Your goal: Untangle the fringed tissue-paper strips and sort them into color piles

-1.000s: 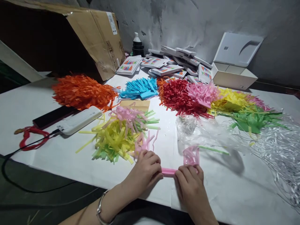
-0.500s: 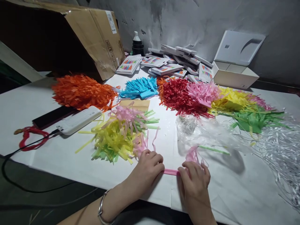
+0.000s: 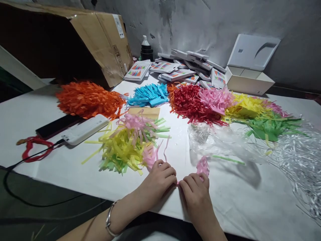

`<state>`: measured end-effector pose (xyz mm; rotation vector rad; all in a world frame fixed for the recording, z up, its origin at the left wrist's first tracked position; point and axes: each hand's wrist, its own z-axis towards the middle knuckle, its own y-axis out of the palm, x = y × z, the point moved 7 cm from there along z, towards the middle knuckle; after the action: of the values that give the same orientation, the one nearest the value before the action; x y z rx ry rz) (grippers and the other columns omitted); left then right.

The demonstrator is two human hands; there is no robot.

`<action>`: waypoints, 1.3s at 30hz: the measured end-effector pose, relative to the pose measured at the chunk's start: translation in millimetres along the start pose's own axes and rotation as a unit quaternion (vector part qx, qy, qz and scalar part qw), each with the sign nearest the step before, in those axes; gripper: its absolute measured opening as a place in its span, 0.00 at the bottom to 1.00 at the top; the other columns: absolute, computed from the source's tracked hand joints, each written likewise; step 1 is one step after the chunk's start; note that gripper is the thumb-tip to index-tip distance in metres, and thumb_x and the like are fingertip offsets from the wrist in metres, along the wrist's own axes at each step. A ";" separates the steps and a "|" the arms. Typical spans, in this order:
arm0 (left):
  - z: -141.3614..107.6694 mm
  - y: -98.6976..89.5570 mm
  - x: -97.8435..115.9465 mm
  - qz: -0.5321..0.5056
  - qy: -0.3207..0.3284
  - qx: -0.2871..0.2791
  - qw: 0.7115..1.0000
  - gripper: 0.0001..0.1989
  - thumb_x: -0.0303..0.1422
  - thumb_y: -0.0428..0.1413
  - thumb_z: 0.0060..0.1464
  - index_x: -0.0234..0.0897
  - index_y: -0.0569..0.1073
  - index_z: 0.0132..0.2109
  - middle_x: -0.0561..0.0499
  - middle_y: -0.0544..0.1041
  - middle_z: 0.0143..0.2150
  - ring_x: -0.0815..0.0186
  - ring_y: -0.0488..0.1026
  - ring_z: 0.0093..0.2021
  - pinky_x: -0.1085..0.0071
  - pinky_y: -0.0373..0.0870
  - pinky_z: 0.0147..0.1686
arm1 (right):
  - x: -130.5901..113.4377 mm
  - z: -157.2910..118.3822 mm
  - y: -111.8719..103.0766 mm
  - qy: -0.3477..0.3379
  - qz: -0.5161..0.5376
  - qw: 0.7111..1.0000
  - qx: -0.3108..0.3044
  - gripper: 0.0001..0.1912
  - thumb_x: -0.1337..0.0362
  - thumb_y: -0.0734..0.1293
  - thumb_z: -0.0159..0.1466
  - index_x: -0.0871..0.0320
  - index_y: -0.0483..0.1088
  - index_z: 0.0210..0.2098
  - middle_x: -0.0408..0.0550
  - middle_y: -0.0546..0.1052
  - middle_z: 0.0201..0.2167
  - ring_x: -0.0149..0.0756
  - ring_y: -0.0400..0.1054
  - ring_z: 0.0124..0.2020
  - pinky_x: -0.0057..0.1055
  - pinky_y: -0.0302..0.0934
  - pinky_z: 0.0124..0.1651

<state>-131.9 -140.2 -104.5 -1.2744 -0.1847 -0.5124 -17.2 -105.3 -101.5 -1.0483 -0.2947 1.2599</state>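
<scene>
Near the table's front edge, a pink tissue-paper tassel is pinched by both of my hands. My left hand has its fingers closed on the rolled middle, with pink fringe spreading out beyond it. Close beside it, my right hand grips the other side, its fringe poking out past the knuckles. Only a tiny bit of the pink roll shows between the fingertips. Just beyond my left hand lies a loose heap of yellow, pink and light green tassels.
Orange, blue, red and green fringe bundles line the back. A clear plastic bag and silver strands lie right. Flat boxes, a carton and a white power bank surround them.
My right hand has moved left, almost up to my left hand. The flat pink band that showed between them is now mostly hidden. My left hand has hardly moved.
</scene>
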 end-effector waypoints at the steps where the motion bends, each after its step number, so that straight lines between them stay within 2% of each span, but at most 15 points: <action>1: -1.1 0.6 -1.4 -0.005 -0.011 0.001 1.000 0.07 0.26 0.55 0.63 0.37 0.73 0.35 0.52 0.77 0.37 0.62 0.68 0.40 0.58 0.56 0.48 | 2.0 -1.9 -0.3 0.001 0.003 1.000 -0.002 0.16 0.70 0.57 0.73 0.57 0.70 0.32 0.43 0.73 0.27 0.35 0.64 0.34 0.42 0.49 0.52; 6: -6.5 1.4 -5.9 -0.005 -0.054 0.002 0.999 0.07 0.27 0.56 0.63 0.36 0.72 0.34 0.51 0.76 0.38 0.60 0.67 0.40 0.59 0.56 0.44 | 19.6 -17.8 -15.1 0.022 0.005 1.000 0.010 0.12 0.70 0.59 0.72 0.56 0.71 0.34 0.44 0.75 0.31 0.38 0.67 0.40 0.46 0.47 0.59; 9: -5.4 2.8 -2.2 0.019 -0.070 -0.019 0.997 0.08 0.25 0.54 0.64 0.36 0.73 0.35 0.51 0.76 0.39 0.59 0.68 0.40 0.59 0.56 0.44 | 26.4 -25.0 -23.4 0.049 0.005 0.999 0.013 0.11 0.70 0.59 0.71 0.55 0.71 0.37 0.45 0.77 0.35 0.39 0.67 0.42 0.49 0.47 0.60; 13: 2.1 3.2 0.4 0.085 -0.114 -0.050 0.989 0.07 0.24 0.55 0.60 0.35 0.74 0.34 0.48 0.75 0.38 0.57 0.68 0.39 0.56 0.56 0.44 | 25.5 -25.7 -24.3 0.091 -0.006 0.996 0.015 0.09 0.71 0.60 0.70 0.55 0.70 0.35 0.44 0.76 0.34 0.39 0.67 0.41 0.49 0.48 0.58; 15: 6.4 1.4 0.0 0.113 -0.114 -0.051 0.986 0.05 0.23 0.57 0.58 0.35 0.74 0.33 0.47 0.76 0.39 0.57 0.68 0.40 0.55 0.56 0.44 | 25.0 -24.7 -23.2 0.113 -0.021 0.993 0.021 0.10 0.71 0.61 0.69 0.55 0.68 0.33 0.44 0.75 0.33 0.39 0.67 0.39 0.49 0.48 0.58; 17: 9.8 0.5 2.6 0.127 -0.067 -0.051 0.988 0.06 0.22 0.59 0.57 0.35 0.74 0.33 0.49 0.76 0.39 0.58 0.68 0.40 0.55 0.56 0.46 | 25.5 -24.4 -21.8 0.127 -0.032 0.991 0.023 0.10 0.71 0.61 0.68 0.55 0.67 0.32 0.43 0.74 0.32 0.39 0.68 0.38 0.50 0.47 0.58; 21: 10.1 4.0 15.1 0.155 0.073 -0.064 0.983 0.07 0.26 0.62 0.59 0.37 0.74 0.32 0.53 0.76 0.35 0.60 0.68 0.40 0.53 0.53 0.52 | 25.5 -26.7 -19.5 0.119 -0.047 0.992 0.020 0.09 0.70 0.61 0.69 0.53 0.68 0.34 0.43 0.76 0.33 0.41 0.69 0.41 0.54 0.45 0.61; 24: 11.2 13.1 19.4 0.154 0.102 -0.078 0.980 0.08 0.27 0.60 0.61 0.36 0.75 0.31 0.52 0.76 0.33 0.60 0.68 0.38 0.53 0.55 0.52 | 16.8 -27.0 -17.9 0.073 -0.044 0.996 0.038 0.09 0.70 0.61 0.70 0.53 0.71 0.39 0.45 0.78 0.37 0.42 0.70 0.44 0.56 0.43 0.64; 28: 15.9 25.5 11.0 0.066 0.033 -0.115 0.991 0.08 0.22 0.58 0.59 0.34 0.75 0.31 0.48 0.77 0.34 0.61 0.70 0.36 0.60 0.61 0.43 | 4.7 -20.4 -9.3 0.028 -0.054 0.998 0.027 0.09 0.71 0.60 0.71 0.56 0.72 0.43 0.47 0.79 0.37 0.42 0.70 0.44 0.54 0.46 0.63; 31: 15.2 13.5 5.3 0.027 -0.031 -0.099 0.994 0.07 0.22 0.56 0.58 0.33 0.76 0.33 0.47 0.78 0.36 0.62 0.73 0.37 0.65 0.63 0.40 | -1.7 -12.9 -13.3 -0.014 -0.067 0.997 0.027 0.10 0.72 0.60 0.71 0.58 0.72 0.37 0.46 0.77 0.31 0.39 0.70 0.39 0.50 0.49 0.61; 33: 11.9 0.0 5.1 -0.071 -0.083 -0.095 0.989 0.09 0.25 0.53 0.62 0.34 0.78 0.37 0.48 0.79 0.38 0.63 0.74 0.39 0.68 0.65 0.41 | -6.8 -8.6 -27.3 -0.051 -0.056 0.996 0.047 0.11 0.73 0.60 0.71 0.59 0.73 0.38 0.46 0.78 0.32 0.38 0.71 0.40 0.48 0.49 0.62; 34: 9.7 -5.0 5.5 -0.153 -0.116 -0.101 0.976 0.11 0.28 0.51 0.64 0.35 0.79 0.39 0.49 0.79 0.38 0.64 0.75 0.38 0.70 0.65 0.40 | -9.3 -6.6 -36.8 -0.067 -0.047 0.995 0.059 0.11 0.74 0.60 0.71 0.60 0.74 0.41 0.46 0.79 0.33 0.39 0.71 0.41 0.48 0.49 0.62; 35: 7.1 -7.5 6.5 -0.253 -0.155 -0.110 0.948 0.12 0.32 0.51 0.65 0.35 0.79 0.41 0.49 0.79 0.37 0.64 0.74 0.37 0.71 0.66 0.39 | -11.7 -4.3 -47.0 -0.080 -0.037 0.994 0.070 0.11 0.74 0.60 0.70 0.60 0.74 0.43 0.47 0.79 0.35 0.39 0.71 0.42 0.48 0.49 0.62; 37: 2.4 -5.5 11.5 -0.460 -0.231 -0.128 0.847 0.14 0.40 0.56 0.63 0.34 0.80 0.39 0.50 0.79 0.33 0.66 0.72 0.33 0.72 0.65 0.35 | -15.8 1.1 -66.3 -0.098 -0.014 0.991 0.087 0.12 0.75 0.61 0.69 0.61 0.74 0.46 0.48 0.80 0.36 0.40 0.71 0.43 0.47 0.50 0.60; 39: 0.8 0.6 18.8 -0.599 -0.277 -0.128 0.740 0.17 0.45 0.64 0.54 0.33 0.79 0.34 0.51 0.77 0.28 0.68 0.68 0.28 0.73 0.62 0.32 | -18.4 6.6 -80.6 -0.105 0.015 0.989 0.100 0.11 0.76 0.63 0.68 0.61 0.75 0.46 0.48 0.80 0.36 0.39 0.71 0.41 0.45 0.54 0.57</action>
<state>-115.1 -144.2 -97.1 -1.4337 -1.5642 -1.2659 22.8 -113.4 -29.3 -0.7540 -0.3070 1.3982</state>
